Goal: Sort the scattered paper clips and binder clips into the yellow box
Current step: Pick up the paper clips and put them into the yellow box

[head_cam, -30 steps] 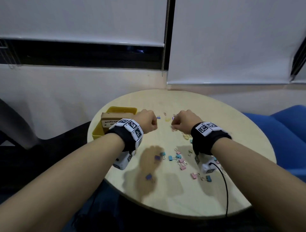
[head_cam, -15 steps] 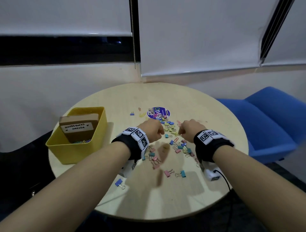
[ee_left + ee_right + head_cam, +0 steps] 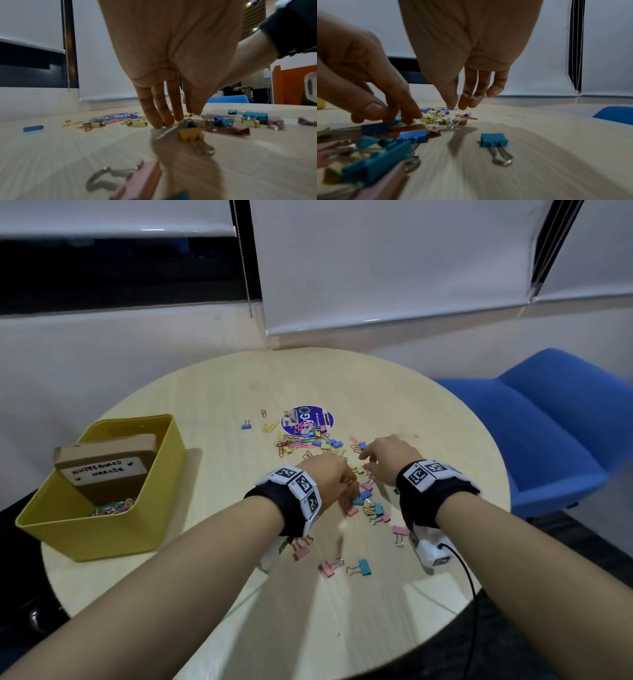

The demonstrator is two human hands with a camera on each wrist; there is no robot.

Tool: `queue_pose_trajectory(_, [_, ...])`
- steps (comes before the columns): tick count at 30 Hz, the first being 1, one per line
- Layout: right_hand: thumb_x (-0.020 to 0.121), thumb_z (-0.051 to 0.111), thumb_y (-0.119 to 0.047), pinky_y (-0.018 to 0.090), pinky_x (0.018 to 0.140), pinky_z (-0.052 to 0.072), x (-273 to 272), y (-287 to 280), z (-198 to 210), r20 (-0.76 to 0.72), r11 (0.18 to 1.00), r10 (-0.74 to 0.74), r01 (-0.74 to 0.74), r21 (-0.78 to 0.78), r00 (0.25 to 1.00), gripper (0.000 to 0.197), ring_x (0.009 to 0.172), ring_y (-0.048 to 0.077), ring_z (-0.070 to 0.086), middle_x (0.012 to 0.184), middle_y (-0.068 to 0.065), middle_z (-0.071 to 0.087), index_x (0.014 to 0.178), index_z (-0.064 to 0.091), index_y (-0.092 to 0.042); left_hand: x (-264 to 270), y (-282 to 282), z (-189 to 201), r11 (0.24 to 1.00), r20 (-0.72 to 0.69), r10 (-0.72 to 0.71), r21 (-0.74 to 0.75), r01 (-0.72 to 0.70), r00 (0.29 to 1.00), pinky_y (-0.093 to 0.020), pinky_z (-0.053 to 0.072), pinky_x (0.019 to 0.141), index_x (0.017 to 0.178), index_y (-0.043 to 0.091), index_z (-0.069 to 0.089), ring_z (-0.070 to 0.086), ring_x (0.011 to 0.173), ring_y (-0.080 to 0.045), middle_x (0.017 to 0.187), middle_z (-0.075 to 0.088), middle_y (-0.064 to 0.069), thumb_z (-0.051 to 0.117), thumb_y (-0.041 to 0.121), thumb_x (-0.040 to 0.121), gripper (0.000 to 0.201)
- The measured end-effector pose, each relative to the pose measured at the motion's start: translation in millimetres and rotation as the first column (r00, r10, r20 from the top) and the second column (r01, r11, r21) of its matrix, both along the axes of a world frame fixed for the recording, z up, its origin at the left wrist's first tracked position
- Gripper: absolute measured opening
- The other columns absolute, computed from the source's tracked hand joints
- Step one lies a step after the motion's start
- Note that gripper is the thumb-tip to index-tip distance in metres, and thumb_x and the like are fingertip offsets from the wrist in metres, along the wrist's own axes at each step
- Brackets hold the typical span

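Overhead, both hands reach into the scatter of binder clips (image 3: 368, 503) and paper clips (image 3: 291, 441) at the middle of the round table (image 3: 394, 392); the yellow box (image 3: 102, 529) sits well apart at its left edge, holding a brown carton (image 3: 106, 470) and some paper clips.

From the left wrist, the left hand (image 3: 171, 60) points its straight fingers (image 3: 163, 108) down, tips touching the tabletop among the clips, gripping nothing.

From the right wrist, the right hand (image 3: 467, 47) hangs with loosely extended fingers (image 3: 479, 88) just above the pile, holding nothing; a teal binder clip (image 3: 494, 140) lies nearby.
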State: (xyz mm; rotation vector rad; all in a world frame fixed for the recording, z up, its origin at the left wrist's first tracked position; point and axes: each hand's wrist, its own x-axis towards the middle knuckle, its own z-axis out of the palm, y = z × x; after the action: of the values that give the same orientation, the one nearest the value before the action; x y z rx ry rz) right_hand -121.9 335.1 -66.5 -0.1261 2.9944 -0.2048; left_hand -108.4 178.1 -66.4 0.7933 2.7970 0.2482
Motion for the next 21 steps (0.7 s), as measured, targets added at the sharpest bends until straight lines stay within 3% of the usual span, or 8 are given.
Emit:
queue_pose_trajectory(4, [0.091, 0.056, -0.025, 0.033, 0.087, 0.048, 0, -9, -5, -0.017, 0.998, 0.055, -0.055, -0.022, 0.998, 0.033, 0.11, 0.024, 0.059, 0.124, 0.004, 0.06, 0.123, 0.063, -0.026, 1, 5, -1, 0.996, -0.049, -0.044, -0.077, 0.04, 0.998, -0.039, 0.055, 0.077, 0.109, 0.022, 0.072, 0.064, 0.091, -0.03, 0.103, 0.07, -0.01, 0.054, 0.015, 0.088, 0.029])
queue_pose_trajectory(9, [0.091, 0.055, -0.031, 0.035, 0.089, 0.046, 2, -18, -7, -0.033, 0.992, 0.119, -0.118, 0.036, 0.992, 0.026, 0.111, 0.027, 0.056, 0.117, 0.006, 0.057, 0.112, 0.07, -0.024, 2, 9, 4, 0.982, -0.088, -0.053, -0.184, 0.036, 0.995, -0.039, 0.05, 0.078, 0.107, 0.005, 0.068, 0.062, 0.095, -0.033, 0.102, 0.066, -0.017, 0.05, 0.004, 0.088, 0.026])
queue_pose_trajectory(16, [0.088, 0.057, -0.02, 0.036, 0.084, 0.05, 3, -26, -4, -0.045, 0.979, 0.163, -0.156, 0.133, 0.986, 0.022, 0.099, 0.029, 0.062, 0.109, 0.009, 0.065, 0.103, 0.072, -0.015, -3, 8, 1, 0.991, -0.049, 0.087, -0.102, -0.091, 0.995, -0.038, 0.049, 0.082, 0.112, 0.006, 0.066, 0.061, 0.101, -0.035, 0.11, 0.063, -0.018, 0.051, -0.002, 0.087, 0.03])
queue_pose_trajectory(21, [0.093, 0.054, -0.03, 0.033, 0.072, 0.038, 3, -25, -4, -0.053, 0.956, 0.23, -0.216, 0.198, 0.972, 0.023, 0.095, 0.029, 0.061, 0.103, 0.009, 0.066, 0.096, 0.067, -0.012, -4, 1, -2, 0.986, 0.014, 0.157, -0.064, -0.156, 0.987, -0.04, 0.049, 0.083, 0.116, 0.006, 0.061, 0.058, 0.104, -0.036, 0.115, 0.058, -0.018, 0.053, 0.005, 0.091, 0.027])
